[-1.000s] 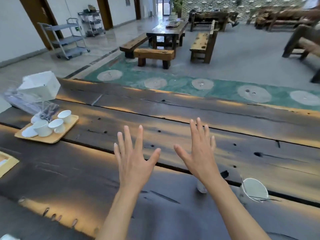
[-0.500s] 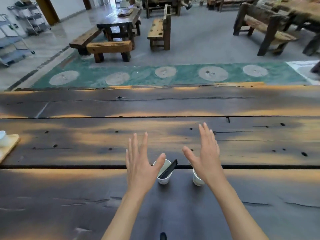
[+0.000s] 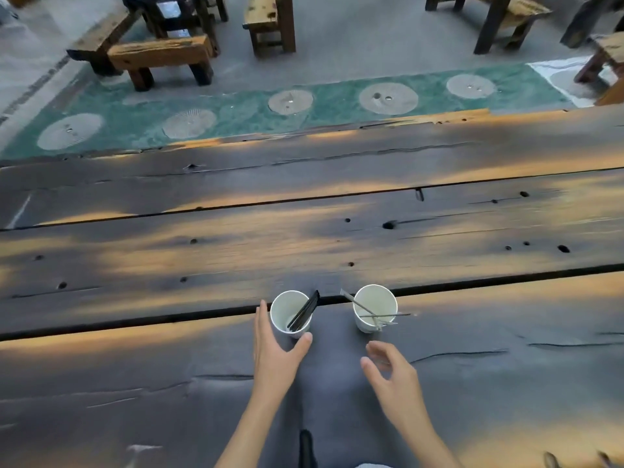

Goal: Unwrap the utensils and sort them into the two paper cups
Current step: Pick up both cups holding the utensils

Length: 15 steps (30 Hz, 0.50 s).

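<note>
Two white paper cups stand side by side on the dark plank table [image 3: 337,244]. The left cup [image 3: 287,309] holds black utensils [image 3: 304,315] leaning to its right rim. The right cup [image 3: 378,304] holds thin clear utensils [image 3: 369,312] that stick out over its rim. My left hand [image 3: 274,349] wraps the left cup's near side, fingers on its left wall and thumb at its front. My right hand [image 3: 388,371] hovers just short of the right cup, fingers curled and apart, holding nothing.
The table's far edge [image 3: 304,136] runs across the view. Beyond it lie a green floor strip with round pads [image 3: 388,97] and wooden benches [image 3: 162,59]. A dark gap between planks [image 3: 135,320] passes behind the cups.
The view tilted down and closer to the cups. Both hands dropped from raised, spread poses; my left hand closed around the left cup and my right hand drew back below the right cup.
</note>
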Motion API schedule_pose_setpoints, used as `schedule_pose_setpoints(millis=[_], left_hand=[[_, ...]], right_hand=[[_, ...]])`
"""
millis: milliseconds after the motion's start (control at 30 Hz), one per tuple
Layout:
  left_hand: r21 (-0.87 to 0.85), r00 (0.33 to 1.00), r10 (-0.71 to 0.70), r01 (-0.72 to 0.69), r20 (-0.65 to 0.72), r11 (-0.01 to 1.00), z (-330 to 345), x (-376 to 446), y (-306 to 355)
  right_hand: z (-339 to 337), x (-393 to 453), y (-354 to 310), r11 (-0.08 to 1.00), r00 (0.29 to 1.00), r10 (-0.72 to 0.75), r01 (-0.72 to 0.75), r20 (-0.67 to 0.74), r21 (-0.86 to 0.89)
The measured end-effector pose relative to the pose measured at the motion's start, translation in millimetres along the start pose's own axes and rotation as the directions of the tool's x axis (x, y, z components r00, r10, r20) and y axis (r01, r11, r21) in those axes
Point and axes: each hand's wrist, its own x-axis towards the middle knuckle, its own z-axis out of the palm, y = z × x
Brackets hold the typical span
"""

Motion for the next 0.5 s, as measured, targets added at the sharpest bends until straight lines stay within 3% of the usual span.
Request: schedule_pose_setpoints(millis=[200,500], left_hand=[[-0.151,0.984,-0.178,0.177,0.005,0.973,4.4,9.5,-14.2],[-0.203,0.992,-0.115,0.124,0.056,0.971,17.3,23.5,-19.3]], right_hand=[[-3.6,21.1,19.4,0.974,0.962,0.209,-0.188,-0.173,0.128],[3.8,62.3,19.2,0.967,0.982,0.18,-0.167,-0.053,0.192]])
